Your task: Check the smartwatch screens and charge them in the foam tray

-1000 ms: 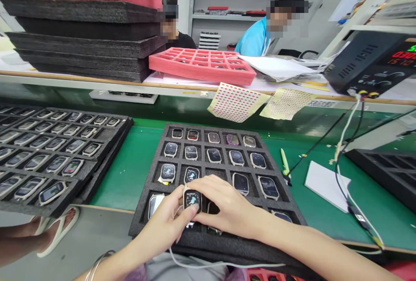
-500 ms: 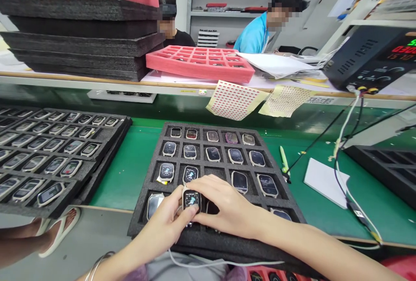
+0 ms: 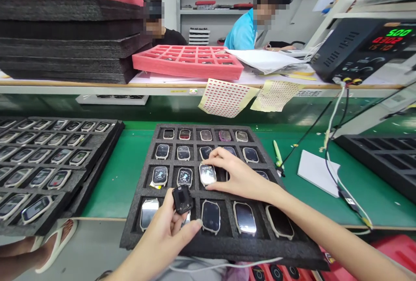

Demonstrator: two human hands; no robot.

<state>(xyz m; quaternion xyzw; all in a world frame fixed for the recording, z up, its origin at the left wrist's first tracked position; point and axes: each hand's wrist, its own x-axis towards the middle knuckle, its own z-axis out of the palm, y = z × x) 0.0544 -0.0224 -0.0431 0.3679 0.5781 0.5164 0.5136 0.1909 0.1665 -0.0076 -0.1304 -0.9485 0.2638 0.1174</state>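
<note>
My left hand (image 3: 169, 229) holds a small black square block (image 3: 183, 198) with a recessed face and tiny dots along one edge. Its thumb sticks out to the right, away from the block. With thumb and fingertips, my right hand (image 3: 227, 172) grips a smartwatch case (image 3: 207, 174) by its edges, at the middle slot of the third row. Beneath both hands lies a black foam tray (image 3: 138, 220) of strapless smartwatches. Just left of the gripped watch, another smartwatch (image 3: 185, 177) shows a lit dial. A further smartwatch (image 3: 211, 216) rests in the slot below.
More black foam trays with watches (image 3: 97, 159) stand at left. A power supply (image 3: 360, 51), a red foam tray (image 3: 188, 71) and stacked black foam (image 3: 65, 43) occupy the shelf. White paper (image 3: 316, 170) and a green pen (image 3: 277, 153) lie right. Two people sit opposite.
My hands have moved apart. The right hand has carried the watch up and right to the third-row slot, while the left keeps the black block, now uncovered.
</note>
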